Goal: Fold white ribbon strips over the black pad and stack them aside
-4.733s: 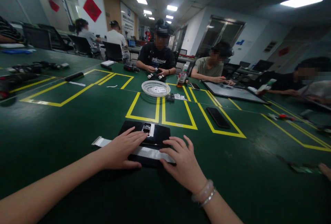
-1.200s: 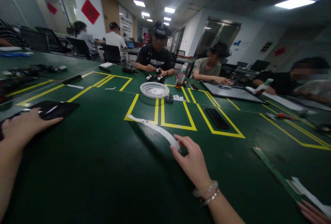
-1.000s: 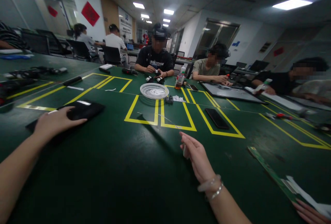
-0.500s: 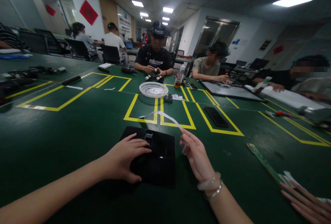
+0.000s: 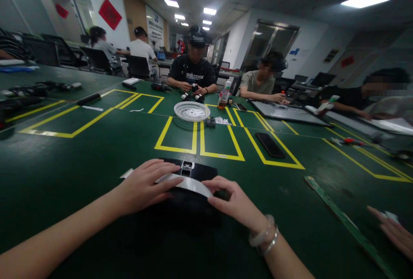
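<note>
A thin, glossy white strip (image 5: 190, 185) bows across the front of a black flat plate (image 5: 206, 170), which lies on the green table and carries a small metal-framed fitting (image 5: 186, 168). My left hand (image 5: 151, 184) has the strip between its fingers and thumb; the strip's tail pokes out to the left behind the knuckles. At the other end, my right hand (image 5: 229, 197) pinches the strip between thumb and fingers. Both hands are close above the plate and cover parts of it. I cannot tell whether the strip touches the plate.
A white round grille (image 5: 191, 111) and a small dark part (image 5: 211, 122) lie ahead. A black phone (image 5: 269, 145) is ahead right. A long green circuit board (image 5: 342, 216) lies at right, beside another person's hand (image 5: 392, 227). Co-workers sit across the table. Yellow tape marks the surface.
My right hand has brought the strip down and left over the plate. My left hand has moved from the plate onto the strip. At right, another person's hand has left the circuit board.
</note>
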A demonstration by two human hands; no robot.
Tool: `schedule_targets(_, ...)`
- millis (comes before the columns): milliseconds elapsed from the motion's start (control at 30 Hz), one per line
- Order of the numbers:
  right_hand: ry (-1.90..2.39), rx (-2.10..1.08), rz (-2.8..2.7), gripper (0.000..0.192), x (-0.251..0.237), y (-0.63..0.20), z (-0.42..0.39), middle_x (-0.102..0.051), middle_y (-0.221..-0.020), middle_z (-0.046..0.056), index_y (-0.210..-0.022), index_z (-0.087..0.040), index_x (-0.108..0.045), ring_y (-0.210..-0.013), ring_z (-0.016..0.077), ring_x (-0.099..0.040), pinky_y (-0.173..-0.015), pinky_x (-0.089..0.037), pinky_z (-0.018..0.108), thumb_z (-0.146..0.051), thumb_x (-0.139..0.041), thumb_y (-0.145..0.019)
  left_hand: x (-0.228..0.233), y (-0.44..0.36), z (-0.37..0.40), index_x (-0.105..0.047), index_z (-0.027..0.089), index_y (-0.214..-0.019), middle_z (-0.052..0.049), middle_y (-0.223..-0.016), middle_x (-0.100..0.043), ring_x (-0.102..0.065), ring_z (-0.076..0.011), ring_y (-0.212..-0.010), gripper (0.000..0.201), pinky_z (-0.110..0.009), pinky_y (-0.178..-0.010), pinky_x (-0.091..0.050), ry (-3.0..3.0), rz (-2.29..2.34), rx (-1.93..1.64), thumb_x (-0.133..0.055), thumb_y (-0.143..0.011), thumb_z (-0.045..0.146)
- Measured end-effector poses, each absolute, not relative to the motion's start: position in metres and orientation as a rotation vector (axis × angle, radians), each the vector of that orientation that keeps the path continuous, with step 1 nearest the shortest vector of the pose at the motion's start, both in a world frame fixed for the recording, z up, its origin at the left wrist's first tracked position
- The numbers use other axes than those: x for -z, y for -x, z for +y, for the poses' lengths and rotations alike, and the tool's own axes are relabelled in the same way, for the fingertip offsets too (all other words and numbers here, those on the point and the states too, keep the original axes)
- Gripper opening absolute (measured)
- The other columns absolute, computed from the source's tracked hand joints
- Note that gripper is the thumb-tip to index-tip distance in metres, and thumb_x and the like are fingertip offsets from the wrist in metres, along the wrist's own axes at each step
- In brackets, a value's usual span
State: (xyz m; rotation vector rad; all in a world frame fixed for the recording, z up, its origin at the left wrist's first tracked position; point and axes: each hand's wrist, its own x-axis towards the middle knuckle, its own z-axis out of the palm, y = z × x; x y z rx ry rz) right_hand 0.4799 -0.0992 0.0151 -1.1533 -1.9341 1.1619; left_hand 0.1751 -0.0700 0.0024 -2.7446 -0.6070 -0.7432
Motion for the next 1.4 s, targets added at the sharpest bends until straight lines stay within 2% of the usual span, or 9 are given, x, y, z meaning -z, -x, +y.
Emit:
schedule_targets(133,1.312,-0.952,-2.207,0.036,-0.017,-0.475,-0.105,-0.066,-0.1,0.004,-0.11,-0.023,-0.073,-0.094,0.0204,-0.059,-0.088,-0.043,0.037,-0.022,-0.073,-0.074,0.005,-0.174,-0.063,-0.054,0.024,-0.132,-0.009,-0.131,-0.054,-0.061,-0.0244,-0.096,0.048,-0.036,-0.081,-0.051,2.964,-0.589,0.491,-0.07,-0.088,0.014)
schedule_targets(267,1.371,-0.593,-2.439,0.043,-0.016,-0.471,-0.111,-0.066,-0.103,0.002,-0.117,-0.028,-0.07,-0.099,0.0218,-0.057,-0.095,-0.035,0.043,-0.025,-0.074,-0.074,0.012,-0.18,-0.065,-0.064,0.023,-0.117,-0.006,-0.124,-0.059,-0.061,-0.0225,-0.1,0.026,-0.032,-0.084,-0.049,3.031,-0.563,0.473,-0.067,-0.093,0.014)
schedule_targets(400,1.262,-0.338,-2.538,0.037,-0.017,-0.467,-0.116,-0.064,-0.106,0.002,-0.117,-0.034,-0.068,-0.103,0.0223,-0.055,-0.102,-0.029,0.048,-0.034,-0.073,-0.08,0.012,-0.182,-0.068,-0.065,0.024,-0.117,-0.005,-0.12,-0.061,-0.06,-0.0218,-0.098,0.026,-0.032,-0.083,-0.048,3.073,-0.6,0.383,-0.064,-0.094,0.011)
schedule_targets(533,1.228,-0.268,-2.602,0.018,-0.016,-0.463,-0.118,-0.065,-0.099,0.0,-0.103,-0.036,-0.073,-0.101,0.0214,-0.056,-0.105,-0.025,0.051,-0.037,-0.071,-0.085,0.01,-0.182,-0.068,-0.065,0.024,-0.116,-0.004,-0.117,-0.061,-0.06,-0.0213,-0.097,0.025,-0.032,-0.082,-0.047,3.089,-0.618,0.385,-0.065,-0.094,0.013)
schedule_targets(700,1.243,-0.262,-2.615,0.018,-0.015,-0.461,-0.12,-0.065,-0.099,-0.001,-0.103,-0.036,-0.071,-0.102,0.0208,-0.056,-0.107,-0.025,0.05,-0.035,-0.071,-0.085,0.01,-0.184,-0.068,-0.067,0.025,-0.112,-0.004,-0.115,-0.062,-0.059,-0.0223,-0.099,0.019,-0.035,-0.089,-0.045,3.134,-0.659,0.355,-0.071,-0.093,0.021)
schedule_targets(767,1.242,-0.235,-2.603,0.017,-0.014,-0.461,-0.121,-0.065,-0.099,-0.001,-0.101,-0.036,-0.071,-0.101,0.0205,-0.056,-0.107,-0.025,0.049,-0.035,-0.072,-0.084,0.011,-0.185,-0.069,-0.066,0.026,-0.114,-0.005,-0.123,-0.06,-0.057,-0.0263,-0.109,0.026,-0.041,-0.099,-0.041,3.131,-0.703,0.368,-0.076,-0.09,0.032)
schedule_targets(833,1.233,-0.196,-2.596,0.015,-0.013,-0.46,-0.12,-0.065,-0.099,-0.001,-0.099,-0.034,-0.071,-0.1,0.0203,-0.057,-0.107,-0.025,0.049,-0.035,-0.072,-0.084,0.012,-0.185,-0.069,-0.061,0.025,-0.127,-0.008,-0.14,-0.049,-0.047,-0.0325,-0.125,0.053,-0.048,-0.111,-0.031,3.112,-0.766,0.363,-0.081,-0.083,0.047)
schedule_targets(967,1.199,-0.118,-2.599,0.015,-0.011,-0.461,-0.119,-0.066,-0.099,0.0,-0.103,-0.031,-0.069,-0.099,0.0196,-0.057,-0.106,-0.027,0.047,-0.03,-0.068,-0.087,0.014,-0.186,-0.068,-0.035,0.022,-0.153,-0.011,-0.156,-0.026,-0.029,-0.0343,-0.14,0.093,-0.05,-0.12,-0.015,3.137,-0.816,0.252,-0.077,-0.08,0.062)
schedule_targets(1400,1.051,0.078,-2.534,0.018,-0.015,-0.465,-0.121,-0.068,-0.109,0.003,-0.108,-0.027,-0.064,-0.1,0.0211,-0.059,-0.101,-0.037,0.044,-0.022,-0.058,-0.092,-0.001,-0.148,-0.037,-0.053,0.023,-0.14,-0.009,-0.136,-0.053,-0.046,-0.0328,-0.126,0.072,-0.055,-0.119,-0.007,2.926,-1.149,0.348,-0.076,-0.078,0.053)
